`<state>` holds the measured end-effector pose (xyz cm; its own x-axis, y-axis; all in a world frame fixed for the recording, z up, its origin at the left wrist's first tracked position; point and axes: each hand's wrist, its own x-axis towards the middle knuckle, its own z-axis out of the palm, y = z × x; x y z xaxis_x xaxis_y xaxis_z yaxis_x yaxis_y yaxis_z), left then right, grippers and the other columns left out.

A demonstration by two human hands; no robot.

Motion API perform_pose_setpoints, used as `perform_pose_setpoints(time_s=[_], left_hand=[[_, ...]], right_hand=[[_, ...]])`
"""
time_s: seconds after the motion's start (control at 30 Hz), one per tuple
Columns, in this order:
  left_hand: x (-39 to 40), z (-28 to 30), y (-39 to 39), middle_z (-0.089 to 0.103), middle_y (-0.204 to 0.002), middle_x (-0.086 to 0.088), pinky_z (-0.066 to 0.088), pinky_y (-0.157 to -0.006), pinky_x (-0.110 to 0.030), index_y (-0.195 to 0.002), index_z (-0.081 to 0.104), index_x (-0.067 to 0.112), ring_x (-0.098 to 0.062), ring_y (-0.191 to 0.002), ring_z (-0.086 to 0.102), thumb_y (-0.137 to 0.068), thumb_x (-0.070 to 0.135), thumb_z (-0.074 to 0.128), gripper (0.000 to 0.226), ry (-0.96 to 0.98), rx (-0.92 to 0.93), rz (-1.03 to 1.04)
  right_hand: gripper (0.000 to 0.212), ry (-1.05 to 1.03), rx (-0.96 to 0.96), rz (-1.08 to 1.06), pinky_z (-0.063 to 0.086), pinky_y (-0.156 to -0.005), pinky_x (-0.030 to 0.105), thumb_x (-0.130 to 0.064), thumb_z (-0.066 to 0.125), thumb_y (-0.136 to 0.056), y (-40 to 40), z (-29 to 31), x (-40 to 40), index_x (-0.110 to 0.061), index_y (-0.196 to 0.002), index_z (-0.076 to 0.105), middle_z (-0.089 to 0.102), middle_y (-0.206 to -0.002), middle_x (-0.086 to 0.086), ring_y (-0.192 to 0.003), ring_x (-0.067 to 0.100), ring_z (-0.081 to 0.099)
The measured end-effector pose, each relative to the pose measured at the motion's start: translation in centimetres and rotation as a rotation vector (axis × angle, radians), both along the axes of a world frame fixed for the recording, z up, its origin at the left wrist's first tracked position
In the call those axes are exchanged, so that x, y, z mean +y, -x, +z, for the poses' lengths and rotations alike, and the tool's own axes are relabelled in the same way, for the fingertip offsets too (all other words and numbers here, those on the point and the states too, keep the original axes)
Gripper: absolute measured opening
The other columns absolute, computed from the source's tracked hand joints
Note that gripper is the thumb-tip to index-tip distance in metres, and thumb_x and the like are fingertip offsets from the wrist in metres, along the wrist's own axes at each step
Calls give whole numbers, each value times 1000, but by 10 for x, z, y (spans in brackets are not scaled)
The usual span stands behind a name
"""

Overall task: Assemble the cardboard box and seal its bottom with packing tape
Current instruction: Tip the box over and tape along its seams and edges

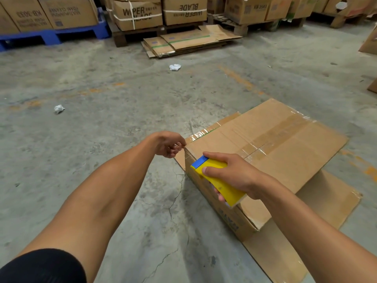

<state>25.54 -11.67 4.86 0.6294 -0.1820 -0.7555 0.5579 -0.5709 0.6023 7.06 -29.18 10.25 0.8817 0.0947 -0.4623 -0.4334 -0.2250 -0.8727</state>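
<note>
One glossy-taped corrugated cardboard box

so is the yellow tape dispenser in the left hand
No, the right hand grips the yellow tape dispenser at the near edge of the cardboard box, while the left hand pinches at the box's corner.

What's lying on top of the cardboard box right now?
Clear tape runs along the box flap seam. The right hand holds a yellow tape dispenser at the near edge. The seam beneath hand and dispenser is hidden.
</note>
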Motion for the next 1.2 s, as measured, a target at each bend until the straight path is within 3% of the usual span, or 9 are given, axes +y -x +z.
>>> perform_pose_setpoints(time_s=[0.1,0.17,0.3,0.37,0.43,0.53,0.67,1.0,1.2], left_hand=[[-3,-6,5,42,-63,2,42,-61,-25,-75,48,16,-11,-56,38,-95,21,54,21,35,5,64],[-4,-7,10,47,-71,-1,45,-64,-28,-93,54,12,-12,-59,42,-94,25,56,13,33,3,95],[9,-20,17,43,-136,-17,54,-72,-41,-148,21,32,-34,-107,55,-86,45,63,76,-35,-99,94],[14,-35,23,30,-155,-13,49,-92,-46,-155,15,23,-36,-133,42,-92,36,57,77,-105,-432,94],[17,-45,35,39,-153,-12,37,-111,-43,-151,34,12,-28,-139,39,-89,10,44,63,-151,-1005,-37],[21,-48,60,42,-153,-6,24,-117,-36,-146,44,10,-21,-144,33,-68,3,28,80,-177,-1483,-622],[26,-58,72,14,-163,1,9,-122,-46,-156,20,15,-15,-151,9,-70,17,21,86,-373,-1417,-1079],[29,-64,75,17,-162,8,6,-122,-49,-156,21,22,-9,-150,11,-72,20,28,84,-308,-1364,-1017],[25,-62,75,13,-162,12,-7,-122,-44,-156,16,28,-1,-149,3,-96,40,27,62,-196,-1238,-941]], right_hand=[[56,2,2,-6,50,-42,28,-18,69,-92,-1,-2,1,-33,-142,50,60,-65,11,-38,25,57],[56,4,0,-9,50,-42,28,-17,69,-92,-2,-3,2,-33,-142,50,60,-64,12,-38,25,57],[56,6,-2,-22,50,-42,28,-16,69,-92,-2,-3,2,-31,-143,50,60,-68,13,-37,25,56],[57,6,0,-29,50,-42,28,-16,69,-92,-1,-2,1,-30,-143,50,59,-70,12,-37,24,56],[57,1,11,-40,50,-41,27,-15,69,-92,-2,-3,2,-29,-143,50,59,-68,13,-35,23,56],[57,36,18,-32,51,-41,27,-16,68,-92,-5,-4,3,-30,-144,49,61,-71,12,-36,24,58],[61,67,33,-34,51,-39,29,-13,67,-92,-11,-6,9,-29,-147,46,63,-74,10,-39,24,59],[57,55,144,1,49,-38,25,-15,65,-95,13,4,-10,-30,-146,46,61,-61,14,-36,22,58],[57,43,143,-26,49,-38,28,-14,67,-93,46,7,-34,-32,-144,48,60,-56,16,-37,26,55]])
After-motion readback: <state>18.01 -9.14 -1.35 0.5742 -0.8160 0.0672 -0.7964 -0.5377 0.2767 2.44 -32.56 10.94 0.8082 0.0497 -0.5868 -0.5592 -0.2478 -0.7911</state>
